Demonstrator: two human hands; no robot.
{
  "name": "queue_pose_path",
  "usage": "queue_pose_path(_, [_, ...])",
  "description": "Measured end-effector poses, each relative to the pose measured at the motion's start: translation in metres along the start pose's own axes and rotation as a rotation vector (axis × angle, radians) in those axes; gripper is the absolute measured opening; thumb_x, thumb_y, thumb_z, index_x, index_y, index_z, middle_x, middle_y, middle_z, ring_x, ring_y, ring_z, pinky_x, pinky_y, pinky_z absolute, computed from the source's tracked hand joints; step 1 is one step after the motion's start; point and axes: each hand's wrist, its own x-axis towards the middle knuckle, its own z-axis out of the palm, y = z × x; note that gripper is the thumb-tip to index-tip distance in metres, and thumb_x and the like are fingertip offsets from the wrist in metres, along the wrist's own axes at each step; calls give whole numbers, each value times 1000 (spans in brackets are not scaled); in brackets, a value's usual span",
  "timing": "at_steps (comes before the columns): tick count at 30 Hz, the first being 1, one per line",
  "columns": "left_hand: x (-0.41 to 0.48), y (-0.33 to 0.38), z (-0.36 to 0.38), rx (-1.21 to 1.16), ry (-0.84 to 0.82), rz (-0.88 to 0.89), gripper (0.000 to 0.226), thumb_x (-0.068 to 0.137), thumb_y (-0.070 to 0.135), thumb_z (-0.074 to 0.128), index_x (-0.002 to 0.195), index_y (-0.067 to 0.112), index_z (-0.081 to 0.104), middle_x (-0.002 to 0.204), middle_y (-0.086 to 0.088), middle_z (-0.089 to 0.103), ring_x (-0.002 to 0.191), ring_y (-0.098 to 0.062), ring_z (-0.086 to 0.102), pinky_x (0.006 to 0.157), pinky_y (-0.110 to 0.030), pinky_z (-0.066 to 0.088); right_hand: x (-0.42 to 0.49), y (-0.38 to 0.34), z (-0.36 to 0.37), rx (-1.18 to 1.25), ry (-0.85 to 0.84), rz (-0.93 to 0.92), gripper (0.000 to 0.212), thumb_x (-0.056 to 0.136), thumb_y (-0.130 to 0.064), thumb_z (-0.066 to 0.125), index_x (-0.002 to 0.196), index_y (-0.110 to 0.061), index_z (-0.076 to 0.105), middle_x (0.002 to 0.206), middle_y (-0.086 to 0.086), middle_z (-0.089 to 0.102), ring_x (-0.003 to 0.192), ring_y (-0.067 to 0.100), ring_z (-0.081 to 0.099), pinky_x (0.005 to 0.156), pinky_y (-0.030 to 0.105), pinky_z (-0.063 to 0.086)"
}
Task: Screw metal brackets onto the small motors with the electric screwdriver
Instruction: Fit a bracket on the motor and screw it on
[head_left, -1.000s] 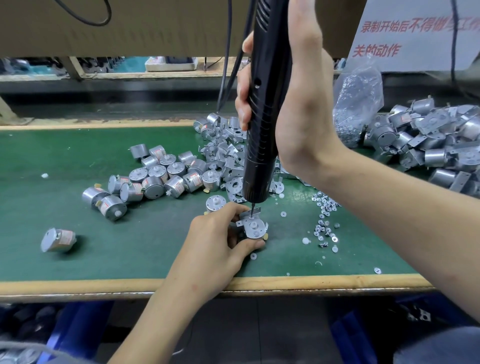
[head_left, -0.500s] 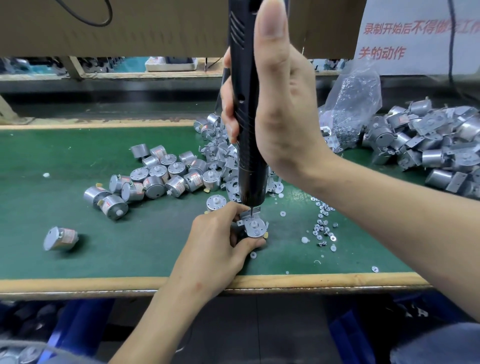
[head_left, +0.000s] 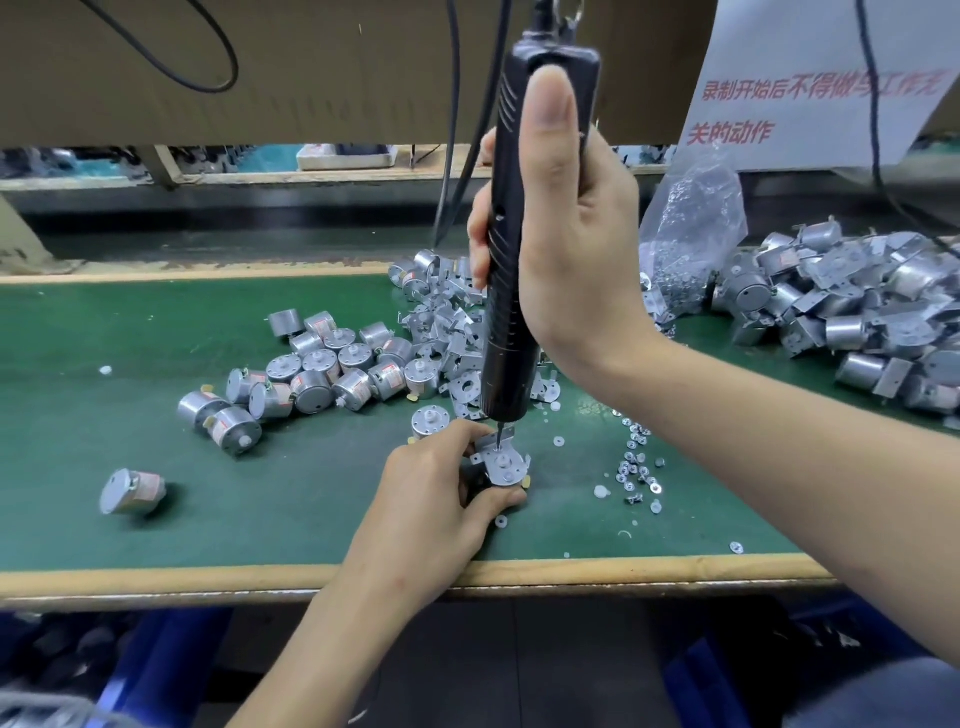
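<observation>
Near the tabletop's (head_left: 156, 519) front edge, a motor (head_left: 511, 478) with a bracket (head_left: 493, 447) on top is pinched upright by the left hand (head_left: 431, 499), likely against spinning. The screwdriver (head_left: 511, 291), gripped vertically by the right hand (head_left: 566, 249), is set on the bracket. Screws (head_left: 636, 467) are scattered just right; spare motors (head_left: 322, 374) are heaped left.

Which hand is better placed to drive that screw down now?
The right hand: it grips the electric screwdriver, whose bit sits on the bracket. The left hand is busy steadying that bracket.
</observation>
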Motion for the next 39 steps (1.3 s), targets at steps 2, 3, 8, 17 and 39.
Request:
queue_pose_path(2, [1, 1, 0, 11, -4, -4, 38, 75, 38, 84, 106, 30, 62, 65, 25, 56, 60, -10, 52, 56, -11, 37, -2, 2, -8, -67, 6, 5, 32, 102, -37, 55, 88, -8, 53, 64, 7, 63, 51, 25, 62, 52, 38, 53])
queue_pose_path(3, [1, 2, 0, 21, -6, 0, 37, 75, 39, 84, 104, 32, 61, 67, 29, 56, 61, -8, 53, 56, -11, 37, -4, 5, -14, -158, 6, 6, 28, 101, -38, 59, 88, -13, 55, 68, 7, 66, 58, 26, 66, 57, 41, 56])
queue_pose_path(8, [3, 9, 0, 46, 18, 44, 35, 72, 40, 85, 92, 36, 57, 67, 28, 58, 61, -6, 56, 56, -10, 38, -30, 15, -47, -1016, -353, 225, 47, 95, -56, 61, 71, -16, 55, 60, 0, 57, 59, 17, 55, 53, 22, 39])
queue_pose_path(17, [8, 38, 17, -26, 250, 170, 52, 69, 27, 88, 113, 31, 60, 74, 14, 62, 63, -7, 54, 61, -12, 40, -38, -3, -104, -370, -573, 812, 26, 95, -22, 73, 113, -4, 68, 79, -3, 74, 67, 14, 70, 67, 21, 57])
queue_pose_path(39, [1, 28, 13, 171, 239, 74, 40, 80, 26, 76, 116, 22, 60, 92, 9, 49, 81, -5, 51, 66, -21, 36, 33, -53, -297, 174, 1322, 390, 30, 106, -20, 28, 103, -8, 56, 84, 10, 67, 43, 10, 53, 42, 18, 41])
